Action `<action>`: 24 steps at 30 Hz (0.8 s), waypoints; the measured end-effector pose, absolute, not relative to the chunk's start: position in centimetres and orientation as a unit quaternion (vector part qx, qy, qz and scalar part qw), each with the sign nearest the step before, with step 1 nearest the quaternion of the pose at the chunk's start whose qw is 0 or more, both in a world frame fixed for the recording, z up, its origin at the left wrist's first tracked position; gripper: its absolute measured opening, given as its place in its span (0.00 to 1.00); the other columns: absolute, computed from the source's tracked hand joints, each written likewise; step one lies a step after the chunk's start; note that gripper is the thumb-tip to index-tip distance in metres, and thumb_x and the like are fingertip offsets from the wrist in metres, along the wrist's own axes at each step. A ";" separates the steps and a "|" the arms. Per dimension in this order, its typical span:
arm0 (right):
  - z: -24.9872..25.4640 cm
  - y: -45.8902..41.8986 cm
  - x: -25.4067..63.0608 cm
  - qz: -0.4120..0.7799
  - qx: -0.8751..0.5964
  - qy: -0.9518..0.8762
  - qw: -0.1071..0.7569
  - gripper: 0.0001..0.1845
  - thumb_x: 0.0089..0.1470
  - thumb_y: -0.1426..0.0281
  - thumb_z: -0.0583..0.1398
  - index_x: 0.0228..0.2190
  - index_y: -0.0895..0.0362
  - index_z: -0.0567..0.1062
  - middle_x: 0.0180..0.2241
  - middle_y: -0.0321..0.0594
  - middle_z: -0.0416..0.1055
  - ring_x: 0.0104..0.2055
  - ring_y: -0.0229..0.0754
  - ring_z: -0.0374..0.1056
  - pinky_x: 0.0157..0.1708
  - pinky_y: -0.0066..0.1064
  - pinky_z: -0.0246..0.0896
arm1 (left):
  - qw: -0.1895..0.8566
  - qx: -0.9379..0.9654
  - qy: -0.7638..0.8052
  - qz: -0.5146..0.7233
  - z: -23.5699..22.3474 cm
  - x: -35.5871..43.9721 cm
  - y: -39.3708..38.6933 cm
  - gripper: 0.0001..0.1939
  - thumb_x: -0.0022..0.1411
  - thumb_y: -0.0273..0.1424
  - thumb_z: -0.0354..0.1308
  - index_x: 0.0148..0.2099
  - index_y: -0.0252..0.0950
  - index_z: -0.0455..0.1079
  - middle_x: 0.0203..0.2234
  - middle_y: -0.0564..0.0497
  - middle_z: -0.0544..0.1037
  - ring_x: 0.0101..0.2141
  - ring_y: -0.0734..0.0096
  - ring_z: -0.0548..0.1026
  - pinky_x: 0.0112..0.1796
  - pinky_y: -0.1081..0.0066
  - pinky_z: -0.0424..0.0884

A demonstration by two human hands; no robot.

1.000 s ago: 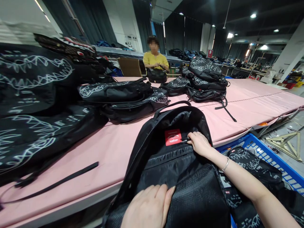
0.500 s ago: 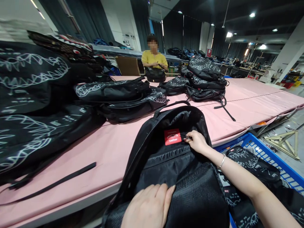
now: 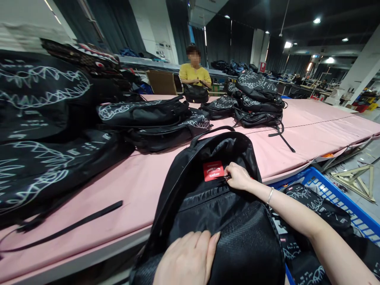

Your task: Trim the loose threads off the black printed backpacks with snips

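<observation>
On the pink padded worktop an open black nylon backpack leans toward me. My right hand pinches a small metal zipper pull just right of the red sewn label; my left hand lies flat, unclenched, on the black mesh pocket nearer me.

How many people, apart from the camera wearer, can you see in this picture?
1. A person in a yellow top sits at the far side of the pink table, behind a black bag. Others may be hidden in the dim, distant background.
</observation>
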State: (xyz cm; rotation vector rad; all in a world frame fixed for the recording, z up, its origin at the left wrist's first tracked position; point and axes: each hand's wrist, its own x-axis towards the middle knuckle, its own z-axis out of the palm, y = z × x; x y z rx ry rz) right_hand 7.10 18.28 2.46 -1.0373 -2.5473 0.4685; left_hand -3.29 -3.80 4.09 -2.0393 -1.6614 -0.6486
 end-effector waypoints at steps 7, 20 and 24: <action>3.0 18.4 8.7 0.172 -0.424 -0.863 0.216 0.03 0.53 0.74 0.57 0.33 0.59 0.69 0.34 0.40 0.66 0.35 0.39 0.64 0.35 0.27 0.58 | 0.210 -0.734 -0.601 -0.239 3.9 -3.6 -3.9 0.21 0.68 0.33 0.39 0.26 0.36 0.66 0.18 0.52 0.69 0.20 0.67 0.67 0.27 0.65 0.60; 3.7 16.4 12.0 0.086 -0.391 -0.887 0.231 0.05 0.53 0.73 0.60 0.34 0.57 0.67 0.34 0.39 0.65 0.37 0.41 0.63 0.38 0.30 0.58 | 0.208 -0.738 -0.590 -0.251 3.8 -3.6 -3.8 0.21 0.67 0.33 0.39 0.27 0.35 0.67 0.19 0.52 0.70 0.22 0.67 0.68 0.28 0.66 0.61; 3.4 16.7 11.7 0.086 -0.395 -0.882 0.241 0.06 0.52 0.73 0.60 0.34 0.57 0.67 0.34 0.40 0.65 0.38 0.42 0.63 0.38 0.30 0.58 | 0.205 -0.741 -0.589 -0.250 3.8 -3.6 -3.8 0.21 0.67 0.33 0.39 0.26 0.36 0.66 0.18 0.52 0.69 0.21 0.67 0.67 0.27 0.66 0.60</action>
